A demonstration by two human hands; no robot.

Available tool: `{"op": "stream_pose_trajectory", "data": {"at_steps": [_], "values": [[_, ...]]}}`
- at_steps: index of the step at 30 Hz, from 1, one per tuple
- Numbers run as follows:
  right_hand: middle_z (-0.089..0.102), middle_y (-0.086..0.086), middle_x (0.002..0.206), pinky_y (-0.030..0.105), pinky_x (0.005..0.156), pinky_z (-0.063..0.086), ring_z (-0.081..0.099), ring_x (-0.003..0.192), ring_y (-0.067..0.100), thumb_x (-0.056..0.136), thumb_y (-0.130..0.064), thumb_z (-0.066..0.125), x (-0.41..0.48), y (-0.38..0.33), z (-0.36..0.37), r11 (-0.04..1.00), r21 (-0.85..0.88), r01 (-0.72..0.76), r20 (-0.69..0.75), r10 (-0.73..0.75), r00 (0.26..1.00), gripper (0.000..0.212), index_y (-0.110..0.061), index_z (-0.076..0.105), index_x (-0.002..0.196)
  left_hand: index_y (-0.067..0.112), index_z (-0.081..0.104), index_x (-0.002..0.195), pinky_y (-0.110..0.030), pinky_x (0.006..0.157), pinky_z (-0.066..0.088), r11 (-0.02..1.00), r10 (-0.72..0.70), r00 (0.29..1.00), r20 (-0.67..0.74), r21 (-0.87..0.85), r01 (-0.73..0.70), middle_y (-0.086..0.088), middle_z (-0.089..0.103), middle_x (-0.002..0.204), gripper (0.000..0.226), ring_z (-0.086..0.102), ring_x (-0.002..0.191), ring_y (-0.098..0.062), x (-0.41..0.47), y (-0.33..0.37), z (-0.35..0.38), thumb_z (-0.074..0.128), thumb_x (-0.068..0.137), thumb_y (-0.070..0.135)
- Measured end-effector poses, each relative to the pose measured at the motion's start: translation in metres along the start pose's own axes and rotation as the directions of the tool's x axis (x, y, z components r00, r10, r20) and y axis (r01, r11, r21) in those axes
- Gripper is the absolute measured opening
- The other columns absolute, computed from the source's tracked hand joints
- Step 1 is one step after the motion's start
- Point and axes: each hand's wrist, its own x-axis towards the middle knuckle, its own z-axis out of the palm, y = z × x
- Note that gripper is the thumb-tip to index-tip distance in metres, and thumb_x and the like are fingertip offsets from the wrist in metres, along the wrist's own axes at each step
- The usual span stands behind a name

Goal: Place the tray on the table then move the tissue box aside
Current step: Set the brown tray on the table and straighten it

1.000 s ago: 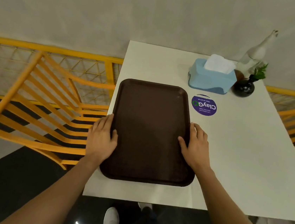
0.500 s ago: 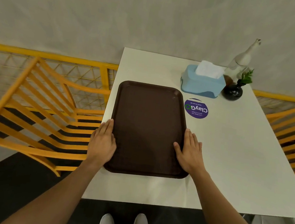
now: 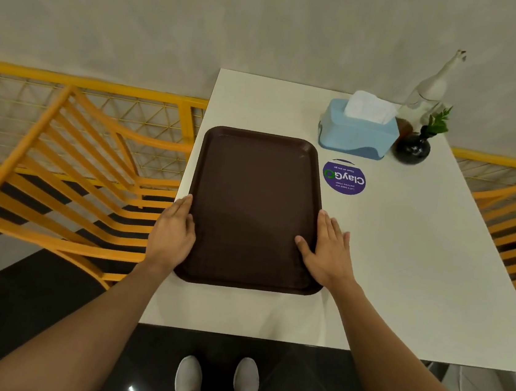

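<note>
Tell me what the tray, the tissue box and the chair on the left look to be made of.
Tray: probably moulded plastic, dark brown, matte with a faint texture; one-piece raised rim and rounded corners.
Tissue box: likely plastic, pale blue, smooth satin; soft moulded curves and a darker blue base.
Chair: slatted, painted yellow-orange; whether wood, metal or plastic lies under the even paint, I cannot tell.

Both hands (image 3: 251, 242) flat beside tray (image 3: 254, 201) on table (image 3: 403, 260)

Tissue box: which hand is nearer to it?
Right. The right hand rests on the tray's right edge, below the tissue box; the left hand is across the tray.
</note>
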Motion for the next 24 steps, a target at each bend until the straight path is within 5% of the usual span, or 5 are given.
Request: {"op": "stream_pose_trajectory", "data": {"at_steps": [24], "values": [[0.015, 0.003, 0.168, 0.052, 0.121, 0.005, 0.013, 0.153, 0.028, 0.097, -0.068, 0.034, -0.002, -0.008, 0.006, 0.999, 0.011, -0.036, -0.017, 0.036, 0.999, 0.086, -0.021, 0.002, 0.161, 0.013, 0.035, 0.156, -0.044, 0.1, 0.052, 1.0, 0.027, 0.999, 0.034, -0.012, -0.027, -0.009, 0.046, 0.154, 0.051, 0.053, 0.133, -0.03, 0.007, -0.003, -0.008, 0.042, 0.106, 0.019]]}}
